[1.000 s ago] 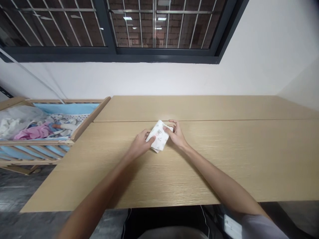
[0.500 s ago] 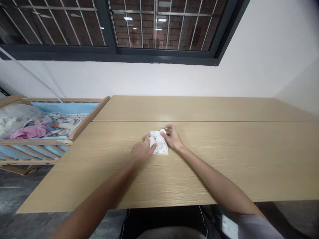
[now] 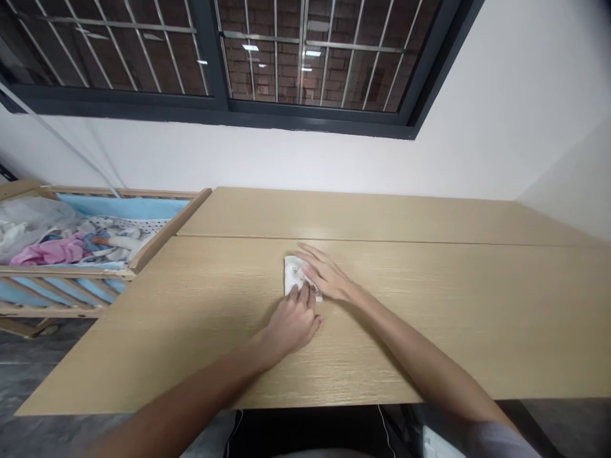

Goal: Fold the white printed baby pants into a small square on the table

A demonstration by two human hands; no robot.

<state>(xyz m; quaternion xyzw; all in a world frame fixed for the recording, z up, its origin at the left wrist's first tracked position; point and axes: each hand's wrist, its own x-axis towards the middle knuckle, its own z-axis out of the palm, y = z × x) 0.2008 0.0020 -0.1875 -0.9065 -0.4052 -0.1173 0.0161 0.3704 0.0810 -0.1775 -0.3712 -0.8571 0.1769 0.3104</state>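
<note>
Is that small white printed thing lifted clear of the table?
No, the white printed thing lies on the table, with fingers of the left hand and right hand over it.

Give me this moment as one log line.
left hand: fingers on white item; right hand: fingers over its right part; white item: on table; crib: left of table

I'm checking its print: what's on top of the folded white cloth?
The left hand and right hand lie partly over the folded white cloth. Dark print shows toward its upper left; whatever they cover is hidden.
</note>
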